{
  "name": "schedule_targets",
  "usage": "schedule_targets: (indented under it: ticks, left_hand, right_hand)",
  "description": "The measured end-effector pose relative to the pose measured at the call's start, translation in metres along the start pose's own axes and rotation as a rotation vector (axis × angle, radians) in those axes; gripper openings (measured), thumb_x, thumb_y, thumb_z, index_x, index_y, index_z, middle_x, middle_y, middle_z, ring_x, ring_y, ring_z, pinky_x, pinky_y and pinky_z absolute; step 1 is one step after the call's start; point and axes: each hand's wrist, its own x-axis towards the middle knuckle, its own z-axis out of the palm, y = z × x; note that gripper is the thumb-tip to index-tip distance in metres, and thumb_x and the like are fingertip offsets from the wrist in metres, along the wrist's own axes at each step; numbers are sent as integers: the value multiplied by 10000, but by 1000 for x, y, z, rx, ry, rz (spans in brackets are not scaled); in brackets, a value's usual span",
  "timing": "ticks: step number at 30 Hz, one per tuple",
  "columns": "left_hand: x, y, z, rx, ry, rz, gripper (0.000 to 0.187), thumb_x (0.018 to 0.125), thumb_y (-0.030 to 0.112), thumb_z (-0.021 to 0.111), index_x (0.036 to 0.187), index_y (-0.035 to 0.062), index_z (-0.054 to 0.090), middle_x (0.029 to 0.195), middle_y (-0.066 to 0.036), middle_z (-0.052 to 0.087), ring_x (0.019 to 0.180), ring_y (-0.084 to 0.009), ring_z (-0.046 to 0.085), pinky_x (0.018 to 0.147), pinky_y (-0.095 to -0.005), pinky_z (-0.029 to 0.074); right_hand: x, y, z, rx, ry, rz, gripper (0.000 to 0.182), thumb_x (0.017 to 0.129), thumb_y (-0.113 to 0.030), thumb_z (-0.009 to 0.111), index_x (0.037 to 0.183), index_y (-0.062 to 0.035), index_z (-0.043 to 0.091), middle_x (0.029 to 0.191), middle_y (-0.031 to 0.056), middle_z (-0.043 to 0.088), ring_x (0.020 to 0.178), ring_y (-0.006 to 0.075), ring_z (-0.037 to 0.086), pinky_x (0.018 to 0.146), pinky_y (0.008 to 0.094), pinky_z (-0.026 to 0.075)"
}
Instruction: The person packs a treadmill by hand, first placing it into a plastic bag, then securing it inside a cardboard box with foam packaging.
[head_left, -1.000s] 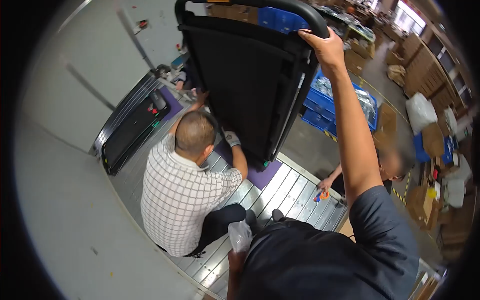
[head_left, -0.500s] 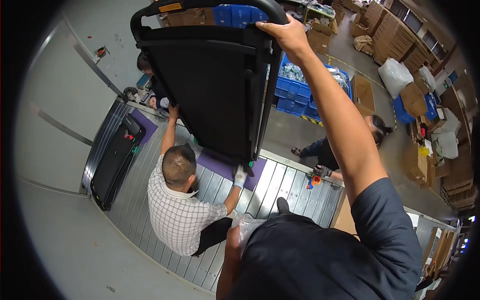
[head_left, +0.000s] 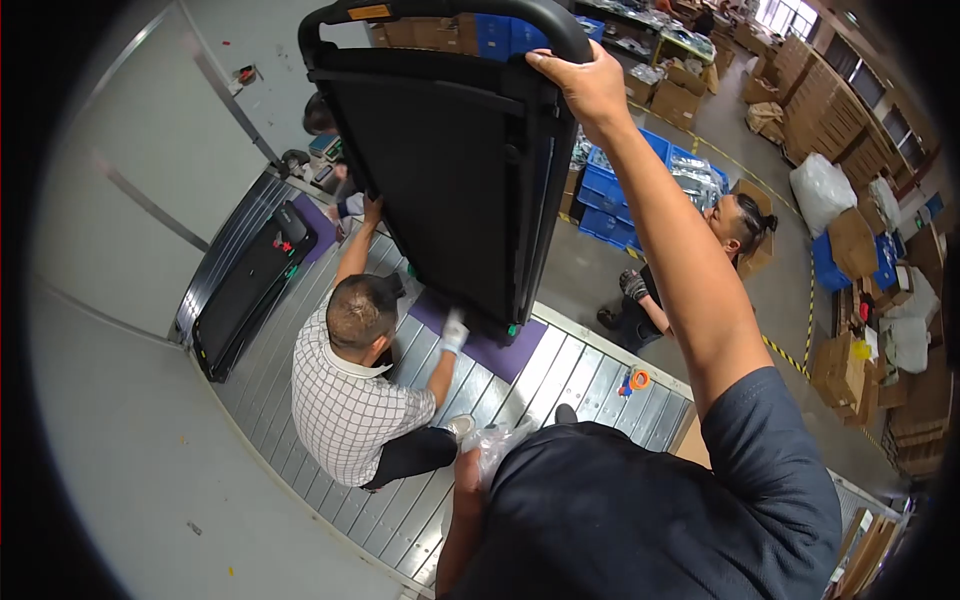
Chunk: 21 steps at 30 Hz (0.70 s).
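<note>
A black folded treadmill point(head_left: 430, 190) stands upright on a purple mat point(head_left: 505, 355). My right hand point(head_left: 590, 85), at the end of my raised arm, is closed around the corner of its black handlebar point(head_left: 470, 8). Low beside my body, my left hand point(head_left: 468, 472) holds a crumpled clear plastic bag point(head_left: 495, 447); its fingers are mostly hidden. A crouching co-worker in a checked shirt point(head_left: 350, 400) has one bare hand on the treadmill's left edge and a gloved hand point(head_left: 454, 330) near its base.
A second treadmill point(head_left: 250, 285) lies at the left on the slatted metal platform point(head_left: 570, 375). An orange tape dispenser point(head_left: 637, 380) sits near the platform edge. Beyond are another co-worker point(head_left: 735, 230), blue crates point(head_left: 610, 190) and cardboard boxes point(head_left: 680, 95). Another person is partly hidden behind the treadmill.
My view has shifted slightly. The crouching co-worker's gloved hand has moved left, away from the treadmill's lower corner. The co-worker at right has drawn a gloved hand back from the tape dispenser.
</note>
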Motion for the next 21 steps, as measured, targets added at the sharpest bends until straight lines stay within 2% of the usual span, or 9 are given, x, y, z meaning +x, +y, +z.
schedule_targets:
  ticks: [2, 5, 8, 14, 19, 21]
  left_hand:
    - [-6, 1, 2, 101, 98, 66, 279, 802, 96, 473, 1013, -18, 615, 898, -73, 629, 809, -186, 619, 730, -289, 490]
    - [-16, 13, 13, -37, 46, 2, 271, 794, 60, 467, 1019, 2, 606, 886, -71, 620, 783, -178, 617, 720, -285, 494]
    - [-36, 42, 31, 40, 33, 34, 334, 789, 31, 460, 1097, 4, 586, 902, -84, 620, 774, -174, 615, 705, -282, 496]
    - [-35, 35, 12, -237, -115, 45, 427, 785, 18, 485, 1208, -13, 533, 934, -107, 623, 780, -176, 617, 694, -284, 498]
    - [-29, 26, 3, -270, -78, 16, 254, 784, 47, 538, 1003, -31, 641, 795, -72, 641, 732, -170, 627, 672, -269, 491]
    - [-24, 30, 3, 40, 16, 62, 255, 795, 80, 561, 1007, -40, 636, 821, -82, 648, 769, -174, 631, 684, -276, 491]
  right_hand:
    - [-3, 0, -3, 11, 1, -4, 356, 714, -152, 765, 985, 10, 601, 882, 44, 660, 799, 90, 603, 730, 228, 479]
    - [-10, 3, -9, 17, 13, -19, 342, 690, -177, 779, 937, -6, 616, 859, 30, 645, 774, 86, 584, 717, 233, 470]
    - [-14, 7, -2, 28, 41, -28, 344, 678, -191, 792, 922, -11, 628, 871, 37, 651, 768, 97, 586, 716, 234, 469]
    - [-20, -4, 6, 101, 1, -5, 306, 699, -168, 781, 923, -20, 634, 852, 23, 658, 756, 84, 589, 701, 224, 463]
    - [-17, -2, -1, 143, 2, -7, 275, 710, -172, 777, 901, -23, 648, 841, 18, 655, 723, 74, 589, 661, 209, 464]
    - [-15, -3, -2, 128, 3, -16, 278, 710, -186, 777, 892, -21, 647, 829, 13, 648, 714, 70, 584, 654, 208, 463]
